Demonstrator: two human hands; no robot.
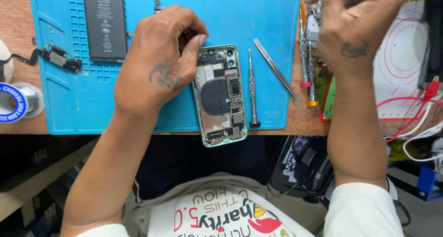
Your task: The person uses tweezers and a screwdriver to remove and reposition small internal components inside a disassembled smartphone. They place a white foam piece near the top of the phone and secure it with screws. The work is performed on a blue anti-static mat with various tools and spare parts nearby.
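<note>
Opened phone (220,96) on blue mat (272,20), left hand (154,64) fingers curled, pinning its top-left edge; right hand (353,22) raised over tools, grip unclear.

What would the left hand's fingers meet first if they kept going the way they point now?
The left hand points right with fingers curled at the top edge of the opened phone. They would meet the phone's camera end first; whether they already touch is unclear.
</note>
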